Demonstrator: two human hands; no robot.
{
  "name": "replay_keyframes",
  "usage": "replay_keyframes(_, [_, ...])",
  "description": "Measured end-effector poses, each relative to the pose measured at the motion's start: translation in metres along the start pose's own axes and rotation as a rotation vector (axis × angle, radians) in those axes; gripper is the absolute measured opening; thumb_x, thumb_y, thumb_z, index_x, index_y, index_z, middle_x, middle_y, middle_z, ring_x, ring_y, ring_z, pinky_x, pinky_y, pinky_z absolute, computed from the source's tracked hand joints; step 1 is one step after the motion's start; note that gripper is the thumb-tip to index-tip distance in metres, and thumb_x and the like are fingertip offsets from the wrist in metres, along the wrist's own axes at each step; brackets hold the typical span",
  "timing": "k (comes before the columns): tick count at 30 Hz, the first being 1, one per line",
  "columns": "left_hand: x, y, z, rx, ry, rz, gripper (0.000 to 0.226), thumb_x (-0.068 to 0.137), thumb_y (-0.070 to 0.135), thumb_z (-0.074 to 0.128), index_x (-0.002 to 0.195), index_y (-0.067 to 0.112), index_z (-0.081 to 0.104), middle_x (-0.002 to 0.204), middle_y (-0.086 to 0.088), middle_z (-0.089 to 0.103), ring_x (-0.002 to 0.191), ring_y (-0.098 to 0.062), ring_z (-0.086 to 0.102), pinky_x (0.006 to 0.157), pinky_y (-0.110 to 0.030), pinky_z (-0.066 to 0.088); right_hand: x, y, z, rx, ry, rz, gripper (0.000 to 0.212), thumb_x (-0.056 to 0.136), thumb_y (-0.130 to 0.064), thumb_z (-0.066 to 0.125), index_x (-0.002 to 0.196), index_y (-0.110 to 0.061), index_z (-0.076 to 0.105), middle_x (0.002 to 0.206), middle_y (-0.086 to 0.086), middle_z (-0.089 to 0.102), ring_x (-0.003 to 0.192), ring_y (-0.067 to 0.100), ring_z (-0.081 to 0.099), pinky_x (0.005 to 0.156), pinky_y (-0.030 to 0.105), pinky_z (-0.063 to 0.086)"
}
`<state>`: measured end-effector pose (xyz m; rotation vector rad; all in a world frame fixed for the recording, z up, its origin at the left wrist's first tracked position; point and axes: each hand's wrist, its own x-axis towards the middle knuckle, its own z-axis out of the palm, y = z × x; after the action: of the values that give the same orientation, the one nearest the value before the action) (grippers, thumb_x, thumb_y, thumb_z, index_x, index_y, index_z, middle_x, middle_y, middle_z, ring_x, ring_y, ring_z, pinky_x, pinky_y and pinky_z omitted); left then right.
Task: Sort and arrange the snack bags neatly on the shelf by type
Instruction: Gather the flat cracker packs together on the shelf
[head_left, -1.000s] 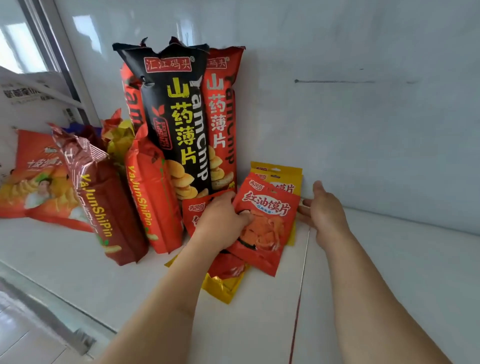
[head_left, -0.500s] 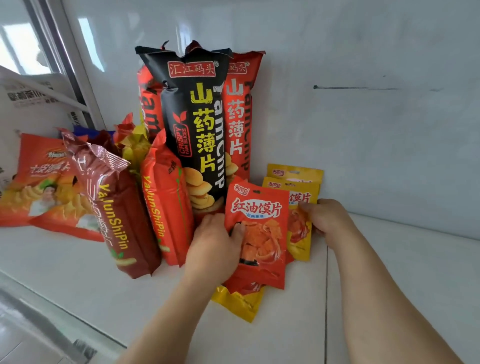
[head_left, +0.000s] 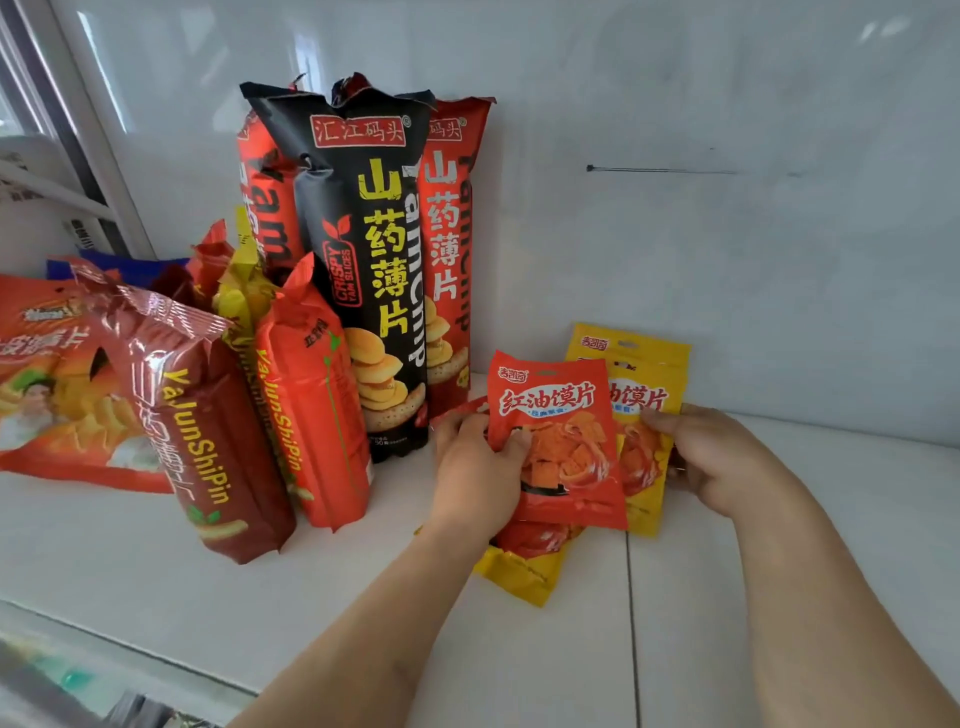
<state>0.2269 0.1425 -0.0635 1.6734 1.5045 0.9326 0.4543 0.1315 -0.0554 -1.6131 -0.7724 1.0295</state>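
**Snack bags: small packets being paired up by colour**

Snack bags cover the left and middle of the white shelf (head_left: 519, 649). Nearest the camera, a flat yellow packet (head_left: 524, 571) lies on the shelf with a red one on top of it, both partly hidden under the packets being handled.

Just beyond, the left hand (head_left: 475, 478) grips a small red packet (head_left: 558, 441) along its left edge, thumb on the front and fingers curled behind, holding it propped upright. The right hand (head_left: 711, 457) pinches the right edge of a small yellow packet (head_left: 644, 415) that stands directly behind the red one, with another yellow packet's top showing behind that. Holding 1 colour in each hand looks like a way to split the mixed little pile into red and yellow groups.

To the left, 2 leaning stick bags, a dark red bag (head_left: 208, 441) and an orange bag (head_left: 317, 410), rest against each other, with a yellow bag wedged between and behind them. A wide orange chip bag (head_left: 47, 395) lies flat at the far left.

Farthest back, a tall black yam chip bag (head_left: 374, 270) stands against the wall (head_left: 727, 234), flanked by 2 tall red yam chip bags (head_left: 452, 249), the wall keeping them upright.
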Motion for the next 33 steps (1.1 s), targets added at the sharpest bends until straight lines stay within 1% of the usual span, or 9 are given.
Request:
replay_keyframes(3, [0.0,-0.001,-0.001,0.311,-0.012,0.017,0.06,0.099,0.06,0.043,0.149,0.028,0.041,0.163,-0.005,0.021,0.15,-0.032,0.017,0.123,-0.047,0.018,-0.009,0.01,-0.01,0.025,0.029,0.013,0.01,0.096,-0.026,0.061,0.096,-0.019,0.067,0.074,0.001,0.075,0.068,0.021,0.064,0.061,0.029,0.041])
replay_keyframes(5, [-0.003,-0.005,-0.003,0.462,-0.038,-0.016,0.068,0.096,0.069,0.032,0.153,0.031,0.032,0.164,-0.009,0.018,0.15,-0.035,0.018,0.121,-0.049,0.018,-0.017,0.013,-0.012,0.034,0.029,0.002,0.013,0.097,-0.028,0.06,0.1,-0.018,0.068,0.078,0.002,0.076,0.071,0.022,0.067,0.063,0.03,0.043])
replay_keyframes(10, [-0.012,-0.004,0.0,0.648,0.005,-0.111,0.094,0.094,0.075,0.019,0.157,0.006,0.012,0.157,-0.021,0.033,0.145,-0.04,0.03,0.12,-0.05,0.022,-0.039,0.011,-0.005,-0.028,-0.082,-0.068,0.025,0.097,-0.038,0.059,0.102,-0.016,0.07,0.091,0.005,0.078,0.084,0.025,0.074,0.082,0.042,0.058])
replay_keyframes(14, [-0.014,0.003,0.004,0.618,0.01,-0.108,0.09,0.096,0.071,0.021,0.156,0.004,0.015,0.155,-0.019,0.038,0.144,-0.036,0.034,0.117,-0.049,0.025,-0.045,0.016,-0.002,-0.088,-0.152,-0.153,0.022,0.096,-0.038,0.06,0.107,-0.022,0.071,0.099,-0.003,0.078,0.095,0.018,0.073,0.1,0.044,0.051])
replay_keyframes(17, [-0.013,0.005,0.005,0.537,-0.002,-0.13,0.087,0.097,0.07,0.025,0.156,0.006,0.017,0.156,-0.016,0.039,0.143,-0.034,0.036,0.117,-0.048,0.027,-0.046,0.017,-0.001,-0.086,-0.169,-0.176,0.017,0.095,-0.034,0.062,0.108,-0.025,0.071,0.103,-0.006,0.077,0.098,0.016,0.072,0.104,0.044,0.048])
replay_keyframes(22, [-0.009,0.003,0.01,0.479,0.019,-0.145,0.083,0.098,0.067,0.027,0.155,0.008,0.021,0.155,-0.015,0.041,0.142,-0.034,0.038,0.117,-0.049,0.029,-0.044,0.021,0.002,-0.102,-0.15,-0.208,0.015,0.089,-0.029,0.072,0.103,-0.025,0.073,0.103,-0.005,0.077,0.097,0.016,0.072,0.1,0.041,0.05])
replay_keyframes(28, [-0.012,0.002,0.012,0.596,0.049,-0.183,0.097,0.094,0.075,0.014,0.155,0.0,0.021,0.159,-0.022,0.029,0.149,-0.039,0.021,0.121,-0.05,0.013,-0.044,0.022,0.006,-0.039,-0.052,-0.25,0.011,0.088,-0.016,0.073,0.088,-0.028,0.072,0.092,-0.008,0.075,0.082,0.009,0.071,0.071,0.026,0.052])
replay_keyframes(31, [-0.012,0.005,0.015,0.624,0.014,-0.156,0.1,0.093,0.077,0.008,0.154,-0.001,0.025,0.157,-0.023,0.034,0.146,-0.04,0.028,0.121,-0.05,0.017,-0.042,0.023,0.011,-0.023,-0.044,-0.249,0.003,0.089,-0.023,0.072,0.089,-0.025,0.074,0.088,-0.008,0.077,0.078,0.01,0.073,0.074,0.029,0.055])
replay_keyframes(33, [-0.011,0.009,0.016,0.591,-0.014,-0.134,0.099,0.093,0.077,0.01,0.155,0.002,0.023,0.157,-0.02,0.035,0.145,-0.038,0.03,0.12,-0.05,0.019,-0.041,0.024,0.013,-0.016,-0.071,-0.233,0.008,0.088,-0.03,0.072,0.089,-0.024,0.076,0.089,-0.006,0.078,0.083,0.014,0.074,0.084,0.036,0.057])
